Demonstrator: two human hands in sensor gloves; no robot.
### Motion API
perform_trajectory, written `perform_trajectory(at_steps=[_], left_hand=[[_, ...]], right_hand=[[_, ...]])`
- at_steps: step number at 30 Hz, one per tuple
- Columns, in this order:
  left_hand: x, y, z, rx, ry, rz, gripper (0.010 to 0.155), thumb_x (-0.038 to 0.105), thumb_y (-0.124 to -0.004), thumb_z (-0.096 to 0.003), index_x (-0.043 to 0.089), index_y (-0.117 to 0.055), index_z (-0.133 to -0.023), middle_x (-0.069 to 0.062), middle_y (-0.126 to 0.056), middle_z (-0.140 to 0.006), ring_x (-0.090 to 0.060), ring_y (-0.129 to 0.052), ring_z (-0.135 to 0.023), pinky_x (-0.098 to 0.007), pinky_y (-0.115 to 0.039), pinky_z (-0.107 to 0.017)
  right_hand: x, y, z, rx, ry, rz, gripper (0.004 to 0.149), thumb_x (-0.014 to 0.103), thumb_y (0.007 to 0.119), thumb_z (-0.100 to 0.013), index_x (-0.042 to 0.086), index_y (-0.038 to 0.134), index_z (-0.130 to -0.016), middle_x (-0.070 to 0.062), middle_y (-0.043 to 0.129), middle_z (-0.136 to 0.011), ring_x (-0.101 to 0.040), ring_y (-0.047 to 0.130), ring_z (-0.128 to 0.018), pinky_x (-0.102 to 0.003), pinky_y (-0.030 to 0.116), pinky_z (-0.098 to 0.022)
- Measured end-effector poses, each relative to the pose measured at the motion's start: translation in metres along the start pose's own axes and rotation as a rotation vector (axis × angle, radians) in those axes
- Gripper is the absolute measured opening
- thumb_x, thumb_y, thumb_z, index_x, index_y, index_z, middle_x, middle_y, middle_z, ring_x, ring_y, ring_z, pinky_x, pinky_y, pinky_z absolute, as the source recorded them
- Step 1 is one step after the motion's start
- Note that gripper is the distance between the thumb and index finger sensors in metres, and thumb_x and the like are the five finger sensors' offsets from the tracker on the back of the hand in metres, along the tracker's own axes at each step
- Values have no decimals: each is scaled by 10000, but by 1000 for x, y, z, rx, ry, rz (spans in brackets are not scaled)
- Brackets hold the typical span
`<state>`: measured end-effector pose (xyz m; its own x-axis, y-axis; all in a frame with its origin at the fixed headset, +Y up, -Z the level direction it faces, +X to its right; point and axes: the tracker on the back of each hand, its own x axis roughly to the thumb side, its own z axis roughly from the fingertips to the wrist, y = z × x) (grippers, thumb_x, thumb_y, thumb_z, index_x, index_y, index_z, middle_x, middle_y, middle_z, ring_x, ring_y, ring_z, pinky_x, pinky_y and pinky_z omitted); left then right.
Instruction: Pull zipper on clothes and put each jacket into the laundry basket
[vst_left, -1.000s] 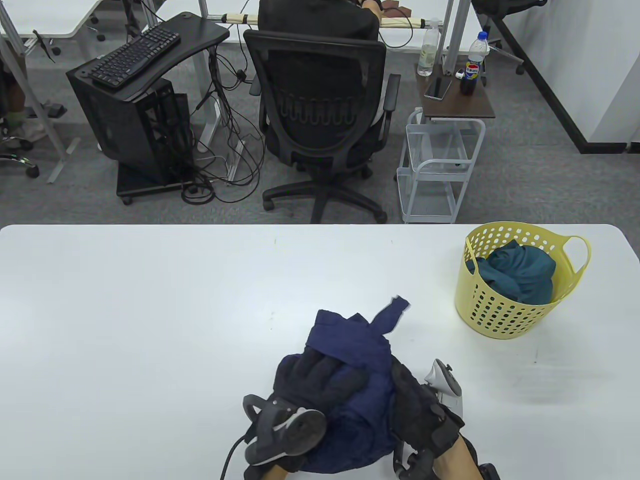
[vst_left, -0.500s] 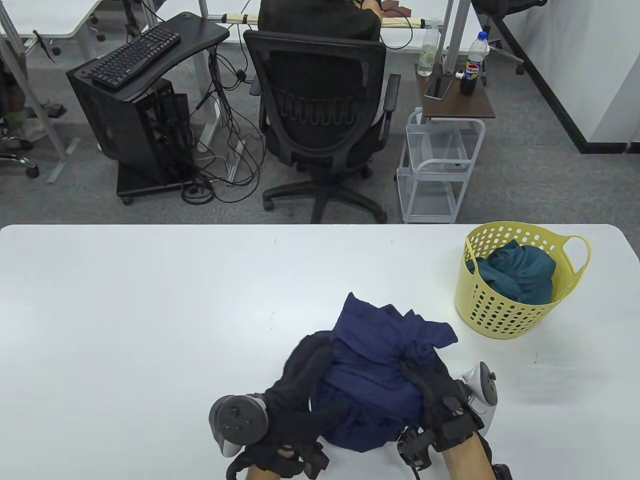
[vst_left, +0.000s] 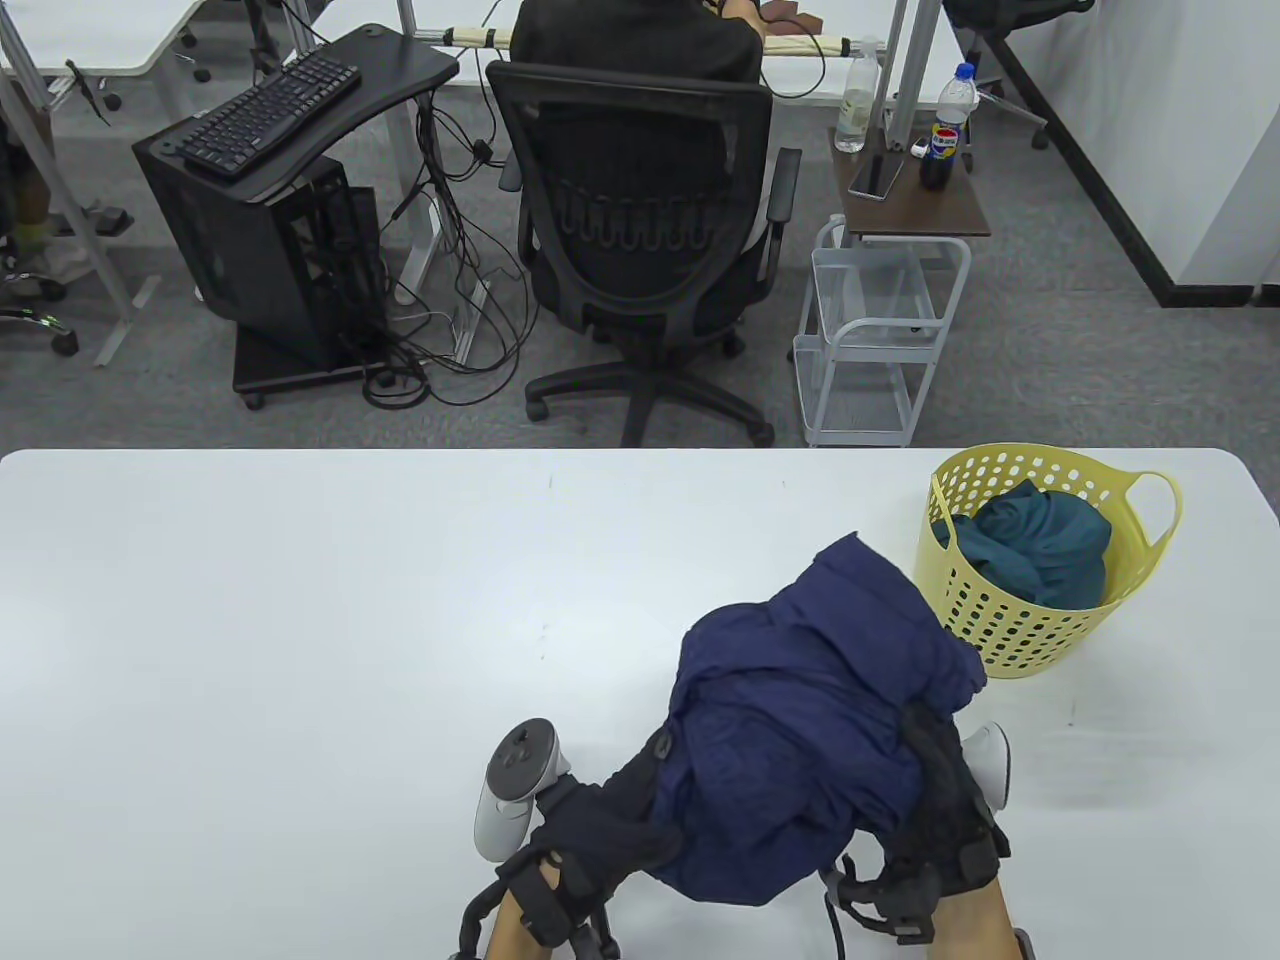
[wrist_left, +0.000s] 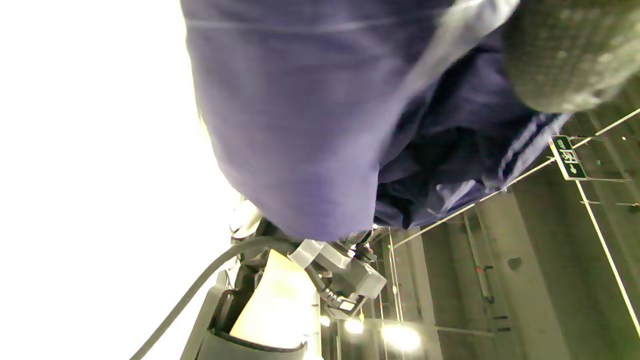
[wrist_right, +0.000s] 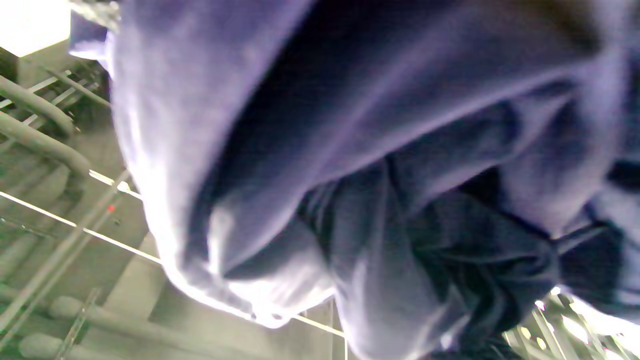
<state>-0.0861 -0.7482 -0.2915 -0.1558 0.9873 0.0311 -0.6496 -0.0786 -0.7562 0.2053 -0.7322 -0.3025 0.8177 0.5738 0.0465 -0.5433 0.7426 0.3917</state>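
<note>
Both hands, left (vst_left: 600, 825) and right (vst_left: 940, 800), grip bunched jacket (vst_left: 810, 720) from either side, near table's (vst_left: 250, 620) front edge, beside basket (vst_left: 1140, 585).

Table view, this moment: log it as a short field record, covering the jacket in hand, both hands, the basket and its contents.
held item: navy jacket, bunched, lifted off the table
left hand: under the jacket's left side, fingers hidden by cloth
right hand: at the jacket's right side, fingers mostly hidden
basket: yellow laundry basket, upright, at the table's right
basket contents: teal jacket
jacket versus basket: near the basket, not yet in it
zipper state: cannot tell
</note>
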Motion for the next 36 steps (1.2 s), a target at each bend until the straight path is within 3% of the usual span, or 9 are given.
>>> perform_trajectory(at_steps=[5, 11, 16, 18, 20, 24, 29, 31, 36], left_hand=[[-8, -7, -5, 28, -27, 190, 773, 491, -811, -452, 353, -383, -1081, 141, -896, -759, -135, -1060, -660, -477, -788, -626], [-9, -14, -5, 89, -57, 370, 767, 480, -749, -485, 296, -301, -1079, 139, -858, -809, -47, -1096, -595, -342, -867, -598], [-18, -1, 5, 249, -20, 431, 830, 481, -726, -485, 228, -173, -1050, 117, -777, -961, -57, -1022, -783, -336, -776, -690], [-22, 4, 10, 284, -8, 481, 865, 541, -709, -479, 223, -132, -1041, 92, -769, -1002, -103, -995, -826, -363, -750, -701], [-23, 4, 13, 279, -9, 540, 875, 577, -682, -481, 208, -118, -1038, 40, -766, -1026, -154, -979, -842, -402, -764, -681], [-18, 2, 13, 287, 30, 454, 895, 649, -632, -479, 191, -96, -1029, 28, -767, -1035, -168, -982, -831, -399, -672, -698], [-17, -2, 12, 83, 185, 332, 943, 695, -586, -480, 109, -70, -1008, -16, -804, -1016, -253, -945, -832, -496, -747, -612], [-18, 1, 12, 135, 228, 260, 945, 697, -584, -479, 66, -139, -1023, -7, -816, -1004, -283, -924, -835, -516, -725, -614], [-8, 17, 21, 310, 247, 27, 835, 723, -588, -468, 271, -279, -1098, -35, -689, -1095, -352, -822, -908, -580, -662, -635]], right_hand=[[9, -16, 4, -105, -81, 57, 500, 371, 718, -638, 462, 472, -1064, 106, 536, -1189, -358, 785, -967, -468, 759, -684], [20, -5, 5, -171, -123, 667, 494, 310, 772, -595, 463, 578, -1023, 113, 606, -1165, -388, 758, -988, -553, 691, -690], [-5, 33, -1, 86, -50, 1049, 550, 339, 845, -520, 404, 658, -1033, 60, 653, -1169, -454, 683, -1014, -639, 624, -677], [-19, 45, -2, 320, 140, 1091, 808, 462, 906, -509, 355, 414, -1141, 33, 344, -1267, -502, 375, -1110, -705, 444, -726], [-31, 57, 2, 317, 227, 1337, 1058, 482, 974, -472, 342, 146, -1116, 28, 89, -1248, -529, 195, -1108, -721, 323, -752], [-37, 65, 4, 183, -80, 1733, 1089, 443, 1026, -373, 276, 226, -1093, -34, 305, -1226, -498, 642, -1013, -597, 655, -698], [-31, 72, 9, 50, -291, 1899, 723, 300, 1016, -421, 335, 621, -1026, -12, 747, -1088, -383, 991, -739, -450, 889, -515], [-27, 72, 10, 25, -299, 1898, 613, 274, 998, -448, 359, 711, -983, -2, 819, -1042, -388, 1020, -672, -439, 910, -461], [18, 82, 9, -156, -438, 1831, 569, 264, 966, -486, 371, 717, -986, -5, 807, -1053, -406, 1002, -667, -437, 902, -451]])
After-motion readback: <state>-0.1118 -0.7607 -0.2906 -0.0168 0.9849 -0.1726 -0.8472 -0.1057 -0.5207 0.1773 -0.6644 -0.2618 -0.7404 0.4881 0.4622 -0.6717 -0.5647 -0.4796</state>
